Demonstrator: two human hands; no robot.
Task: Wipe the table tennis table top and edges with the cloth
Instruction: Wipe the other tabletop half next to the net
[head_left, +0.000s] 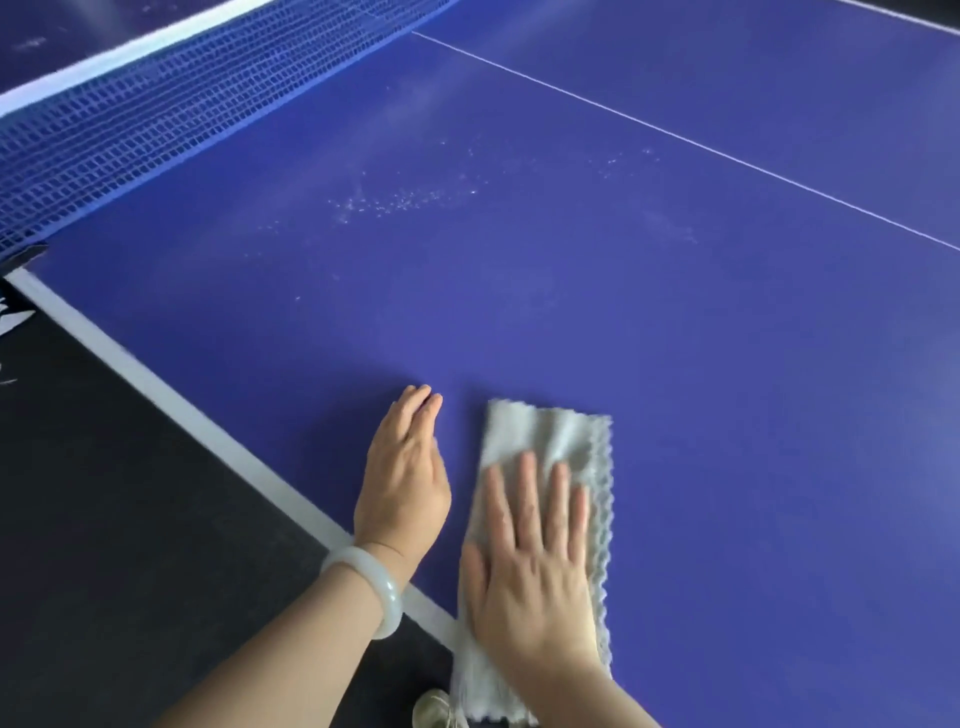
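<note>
The right hand (535, 561) lies palm down on the cloth (556, 436), fingers straight and slightly spread; it presses the cloth flat and grips nothing. The left hand (405, 467) is just beside the cloth on its left, not touching it. Its fingers are straight and held together, it stands on its little-finger side against the surface (675, 338), and it holds nothing. A pale bangle (371, 587) sits on the left wrist, over the near edge. The cloth is light grey with a scalloped hem and folded into a long strip. Its far end lies on the blue surface beyond the right fingertips, and its near end overhangs the near edge, crossing the white border line (156, 379). The far end of the cloth is blurred. White specks (395, 200) are scattered on the surface well beyond both hands, toward the net (130, 119). The net is blue with a white top band and meets the near edge at the far left. A thin white centre line (675, 136) runs from the net toward the right edge of the view. Dark floor (104, 519) shows below the near edge.
</note>
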